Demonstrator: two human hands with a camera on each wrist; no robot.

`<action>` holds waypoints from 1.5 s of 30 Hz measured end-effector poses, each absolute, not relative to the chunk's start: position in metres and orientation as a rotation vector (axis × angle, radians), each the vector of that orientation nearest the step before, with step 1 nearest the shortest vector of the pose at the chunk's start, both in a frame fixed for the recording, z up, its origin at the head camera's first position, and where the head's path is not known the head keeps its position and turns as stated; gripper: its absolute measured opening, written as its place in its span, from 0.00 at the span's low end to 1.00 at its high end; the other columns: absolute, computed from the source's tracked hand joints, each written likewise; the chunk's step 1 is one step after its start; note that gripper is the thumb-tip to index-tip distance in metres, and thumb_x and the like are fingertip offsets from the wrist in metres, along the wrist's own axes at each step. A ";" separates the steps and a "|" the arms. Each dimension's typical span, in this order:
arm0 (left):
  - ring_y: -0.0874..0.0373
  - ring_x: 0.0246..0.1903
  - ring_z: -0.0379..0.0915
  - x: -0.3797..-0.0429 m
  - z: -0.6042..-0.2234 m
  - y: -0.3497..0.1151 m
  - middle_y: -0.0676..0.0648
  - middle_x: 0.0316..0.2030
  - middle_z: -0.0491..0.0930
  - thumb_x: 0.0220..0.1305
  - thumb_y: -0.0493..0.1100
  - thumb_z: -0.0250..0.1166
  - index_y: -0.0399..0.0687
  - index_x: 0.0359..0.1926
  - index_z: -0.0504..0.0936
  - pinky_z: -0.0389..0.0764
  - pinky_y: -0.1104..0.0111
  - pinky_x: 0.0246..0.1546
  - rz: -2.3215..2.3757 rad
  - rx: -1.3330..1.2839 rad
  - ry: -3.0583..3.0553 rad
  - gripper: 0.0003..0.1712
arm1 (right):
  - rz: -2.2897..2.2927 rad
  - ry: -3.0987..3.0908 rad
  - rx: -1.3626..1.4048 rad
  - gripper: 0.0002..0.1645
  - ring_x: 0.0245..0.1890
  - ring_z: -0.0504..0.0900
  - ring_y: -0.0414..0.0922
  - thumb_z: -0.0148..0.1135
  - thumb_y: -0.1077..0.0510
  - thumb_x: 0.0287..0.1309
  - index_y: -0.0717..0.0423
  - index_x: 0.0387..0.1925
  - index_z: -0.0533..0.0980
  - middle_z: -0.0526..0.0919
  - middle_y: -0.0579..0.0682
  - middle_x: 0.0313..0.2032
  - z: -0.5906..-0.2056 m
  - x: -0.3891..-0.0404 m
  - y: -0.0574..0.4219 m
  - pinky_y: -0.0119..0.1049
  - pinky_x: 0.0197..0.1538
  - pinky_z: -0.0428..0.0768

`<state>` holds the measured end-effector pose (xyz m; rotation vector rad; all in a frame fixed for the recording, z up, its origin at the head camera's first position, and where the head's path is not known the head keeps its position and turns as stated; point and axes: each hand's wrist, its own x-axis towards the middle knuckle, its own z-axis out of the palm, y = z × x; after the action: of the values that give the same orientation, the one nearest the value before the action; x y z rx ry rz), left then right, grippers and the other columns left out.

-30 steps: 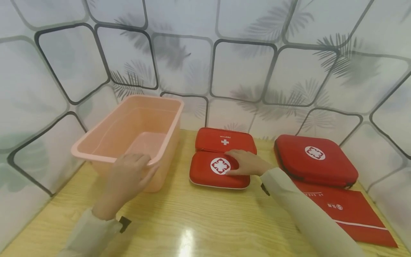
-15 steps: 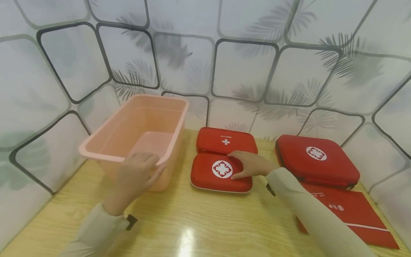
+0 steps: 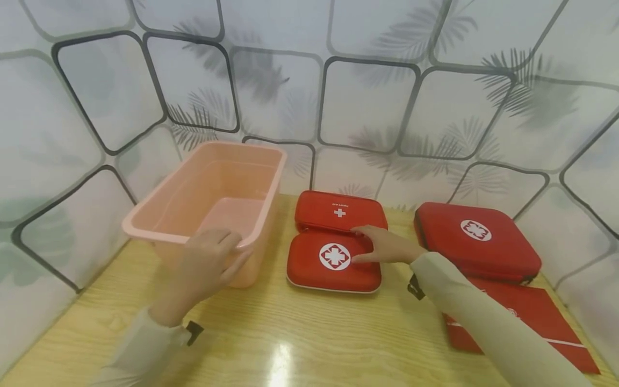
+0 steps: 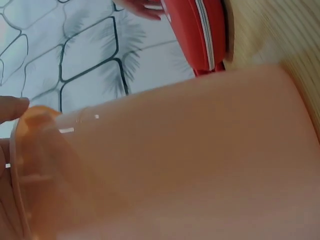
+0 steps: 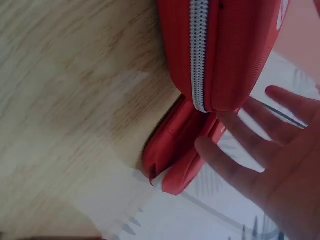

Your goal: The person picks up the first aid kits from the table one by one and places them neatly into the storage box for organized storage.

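Observation:
At the near right corner of a pink plastic basin (image 3: 263, 226), my left hand (image 3: 205, 266) grips the rim. In the left wrist view the thumb (image 4: 14, 107) lies over the rim, with other fingers at its opposite side. My right hand (image 3: 387, 246) reaches over the right end of a red first aid case (image 3: 309, 263) with a white cross emblem. Its fingers (image 5: 232, 172) are spread and fairly straight in the right wrist view, beside the case's zippered end; whether they touch it I cannot tell. Behind that case lies a flatter red first aid pouch (image 3: 316, 209).
A larger red case (image 3: 503, 236) sits on the right, behind a flat red bag or folder (image 3: 541, 317) partly covered by my right sleeve. Patterned walls (image 3: 367, 102) close off the back and sides of the wooden table (image 3: 300, 328).
The basin and left hand have shifted slightly to the right. The front red case has moved a little nearer to me, and my right hand has drawn slightly right.

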<state>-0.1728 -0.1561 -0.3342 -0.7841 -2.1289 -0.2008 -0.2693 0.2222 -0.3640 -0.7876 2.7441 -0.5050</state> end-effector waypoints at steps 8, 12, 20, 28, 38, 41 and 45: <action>0.51 0.18 0.69 -0.175 -0.332 -0.182 0.45 0.20 0.73 0.69 0.66 0.34 0.41 0.25 0.71 0.70 0.62 0.20 -0.166 -0.763 -2.124 0.36 | -0.550 2.640 -0.607 0.45 0.62 0.70 0.55 0.62 0.36 0.50 0.60 0.62 0.66 0.72 0.60 0.60 -0.365 -0.284 0.213 0.51 0.64 0.66; 0.51 0.17 0.67 -0.176 -0.336 -0.186 0.45 0.18 0.72 0.68 0.67 0.35 0.41 0.24 0.71 0.68 0.63 0.19 -0.169 -0.729 -2.109 0.37 | -0.483 2.606 -0.603 0.46 0.61 0.70 0.55 0.65 0.39 0.48 0.64 0.61 0.66 0.73 0.60 0.59 -0.366 -0.289 0.209 0.51 0.64 0.66; 0.47 0.21 0.70 -0.174 -0.343 -0.184 0.42 0.22 0.74 0.68 0.67 0.36 0.38 0.27 0.72 0.67 0.59 0.24 -0.220 -0.705 -2.112 0.37 | -0.515 2.517 -0.438 0.47 0.53 0.72 0.49 0.70 0.42 0.44 0.67 0.60 0.67 0.75 0.58 0.54 -0.362 -0.291 0.207 0.44 0.55 0.74; 0.46 0.21 0.69 -0.172 -0.344 -0.181 0.42 0.21 0.74 0.68 0.67 0.37 0.37 0.28 0.73 0.66 0.59 0.24 -0.209 -0.685 -2.094 0.38 | -0.831 2.346 -0.079 0.51 0.57 0.70 0.55 0.66 0.45 0.51 0.68 0.66 0.55 0.62 0.64 0.64 -0.366 -0.283 0.219 0.46 0.42 0.82; 0.46 0.21 0.69 -0.172 -0.343 -0.181 0.43 0.20 0.72 0.68 0.67 0.35 0.38 0.28 0.73 0.67 0.55 0.26 -0.222 -0.656 -2.091 0.38 | -1.173 2.128 0.257 0.38 0.40 0.78 0.48 0.60 0.44 0.55 0.67 0.57 0.63 0.75 0.57 0.45 -0.374 -0.254 0.229 0.40 0.43 0.81; 0.46 0.21 0.68 -0.172 -0.343 -0.180 0.43 0.20 0.71 0.68 0.67 0.36 0.38 0.27 0.72 0.67 0.56 0.26 -0.225 -0.651 -2.091 0.38 | -1.200 2.111 0.335 0.37 0.38 0.76 0.46 0.59 0.43 0.55 0.67 0.55 0.63 0.74 0.53 0.40 -0.375 -0.248 0.227 0.38 0.41 0.81; 0.46 0.22 0.68 -0.173 -0.344 -0.180 0.43 0.20 0.71 0.68 0.67 0.36 0.38 0.27 0.72 0.66 0.56 0.26 -0.233 -0.645 -2.093 0.37 | -1.214 2.119 0.390 0.37 0.34 0.72 0.44 0.59 0.41 0.54 0.64 0.54 0.62 0.72 0.51 0.36 -0.376 -0.245 0.225 0.33 0.36 0.78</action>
<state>-0.1732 -0.1800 -0.3441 -0.6450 -2.0930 -0.2334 -0.2450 0.2253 -0.3761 0.3896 2.1194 -1.2137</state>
